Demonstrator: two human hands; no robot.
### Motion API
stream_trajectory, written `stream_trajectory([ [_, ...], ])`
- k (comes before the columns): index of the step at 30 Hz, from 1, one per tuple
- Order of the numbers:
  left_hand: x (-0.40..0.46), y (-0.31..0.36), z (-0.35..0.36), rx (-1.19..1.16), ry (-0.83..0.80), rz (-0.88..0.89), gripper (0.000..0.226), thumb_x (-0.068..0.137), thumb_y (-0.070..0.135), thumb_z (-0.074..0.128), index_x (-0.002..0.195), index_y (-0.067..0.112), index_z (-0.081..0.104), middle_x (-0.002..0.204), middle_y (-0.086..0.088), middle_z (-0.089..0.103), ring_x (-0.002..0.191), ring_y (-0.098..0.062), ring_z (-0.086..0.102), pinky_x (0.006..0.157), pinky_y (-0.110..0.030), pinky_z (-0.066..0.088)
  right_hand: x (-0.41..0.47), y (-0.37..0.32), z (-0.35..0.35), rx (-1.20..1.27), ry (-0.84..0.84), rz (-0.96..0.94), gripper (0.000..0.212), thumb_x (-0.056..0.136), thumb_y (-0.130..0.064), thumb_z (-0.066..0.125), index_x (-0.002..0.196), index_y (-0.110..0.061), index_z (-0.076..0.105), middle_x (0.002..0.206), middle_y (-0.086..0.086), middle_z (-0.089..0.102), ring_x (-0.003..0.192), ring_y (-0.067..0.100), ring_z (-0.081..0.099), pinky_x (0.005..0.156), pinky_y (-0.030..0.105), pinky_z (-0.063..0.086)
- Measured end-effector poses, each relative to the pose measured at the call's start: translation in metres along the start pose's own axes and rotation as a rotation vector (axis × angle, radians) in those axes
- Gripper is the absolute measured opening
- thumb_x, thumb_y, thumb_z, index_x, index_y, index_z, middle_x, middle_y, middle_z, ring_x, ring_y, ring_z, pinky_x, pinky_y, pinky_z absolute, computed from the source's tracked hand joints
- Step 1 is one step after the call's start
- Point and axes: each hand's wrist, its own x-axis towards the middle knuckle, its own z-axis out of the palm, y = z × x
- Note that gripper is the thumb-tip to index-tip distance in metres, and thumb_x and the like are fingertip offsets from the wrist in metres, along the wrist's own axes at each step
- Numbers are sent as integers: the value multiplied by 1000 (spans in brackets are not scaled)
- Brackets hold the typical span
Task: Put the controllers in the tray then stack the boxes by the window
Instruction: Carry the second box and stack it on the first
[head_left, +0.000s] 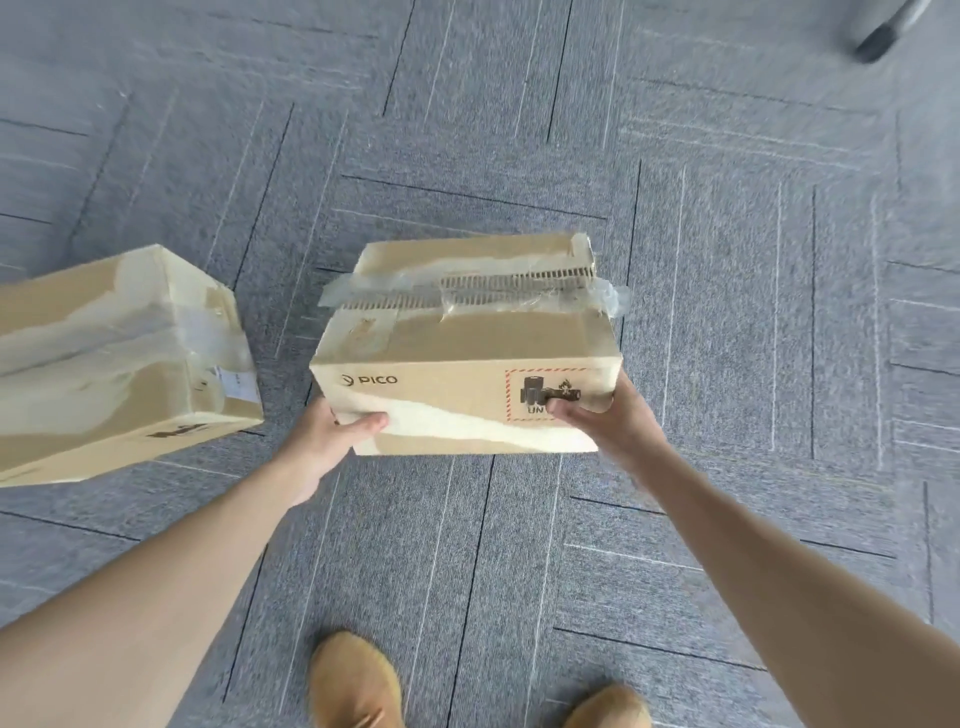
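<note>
Grey carpet tiles (727, 312) lie under a PICO cardboard box (462, 364), gripped at its near corners by the left hand (332, 431) and right hand (602, 415), thumbs curled over the front. A second cardboard box (119, 358) lies just beside it, unstacked; no controllers, tray or window show, so stacking seems only begun.

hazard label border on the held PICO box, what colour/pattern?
Red dashed outline around the hazard label on the brown cardboard PICO box; head view shows it.

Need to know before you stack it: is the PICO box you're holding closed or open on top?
Closed but not sealed. The PICO box has both top flaps folded down, but the tape across the seam is torn and peeling.
</note>
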Motion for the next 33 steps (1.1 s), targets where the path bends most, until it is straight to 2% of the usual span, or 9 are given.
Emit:
stream_trajectory([
  [3, -25, 40, -14, -118, -31, -31, 51, 83, 24, 80, 127, 18, 54, 120, 1, 71, 113, -23, 65, 98, -53, 50, -20, -43, -26, 125, -30, -34, 89, 51, -62, 78, 128, -25, 51, 106, -11, 71, 101, 8, 67, 99, 47, 52],
  [8, -70, 129, -43, -153, -51, 45, 51, 80, 29, 83, 124, 24, 56, 117, 3, 73, 111, -21, 68, 93, -58, 53, -63, -132, -82, 172, -6, -92, 66, 66, -41, 79, 123, -25, 49, 101, -11, 70, 94, 0, 65, 101, 45, 51],
  [12, -110, 226, -71, -152, -35, 146, 47, 80, 30, 83, 118, 32, 57, 115, 7, 73, 110, -20, 68, 95, -59, 51, -97, -213, -139, 215, 43, -178, 90, 48, -54, 83, 127, -24, 51, 105, -9, 75, 98, 8, 71, 99, 44, 53],
  [15, -153, 312, -94, -180, -24, 227, 42, 81, 25, 83, 111, 32, 55, 116, 5, 72, 109, -21, 67, 97, -59, 50, -128, -283, -189, 246, 92, -266, 88, 47, -57, 85, 125, -29, 55, 106, -14, 75, 97, 5, 72, 98, 43, 54],
  [19, -222, 431, -120, -178, -48, 384, 34, 86, 18, 78, 106, 31, 54, 112, 4, 72, 107, -21, 67, 92, -52, 54, -183, -372, -257, 348, 154, -369, 59, 73, -23, 86, 122, -31, 56, 108, -10, 76, 101, 10, 72, 100, 44, 51],
  [21, -264, 490, -132, -172, -39, 444, 33, 86, 16, 77, 103, 30, 53, 109, 6, 71, 106, -19, 67, 83, -43, 56, -220, -413, -292, 404, 186, -427, 58, 76, -12, 83, 125, -26, 55, 110, -6, 76, 102, 14, 72, 98, 42, 53],
  [23, -308, 547, -146, -142, -31, 501, 35, 84, 20, 79, 104, 31, 53, 112, 7, 70, 109, -21, 66, 90, -46, 54, -260, -451, -329, 438, 219, -481, 59, 78, -8, 82, 128, -23, 54, 108, -5, 76, 101, 14, 73, 91, 35, 56],
  [28, -437, 670, -163, -70, -97, 649, 72, 70, 40, 88, 129, 28, 49, 125, 7, 68, 116, -20, 64, 98, -51, 50, -378, -532, -427, 449, 292, -600, 72, 70, -4, 86, 130, -24, 51, 102, -11, 76, 92, 4, 73, 72, 21, 57],
  [33, -554, 758, -135, 7, -197, 748, 119, 40, 56, 98, 142, 31, 41, 138, 7, 61, 124, -21, 59, 100, -58, 47, -509, -562, -522, 454, 467, -632, 72, 63, -2, 90, 124, -22, 56, 104, -4, 77, 96, 12, 73, 88, 35, 59],
])
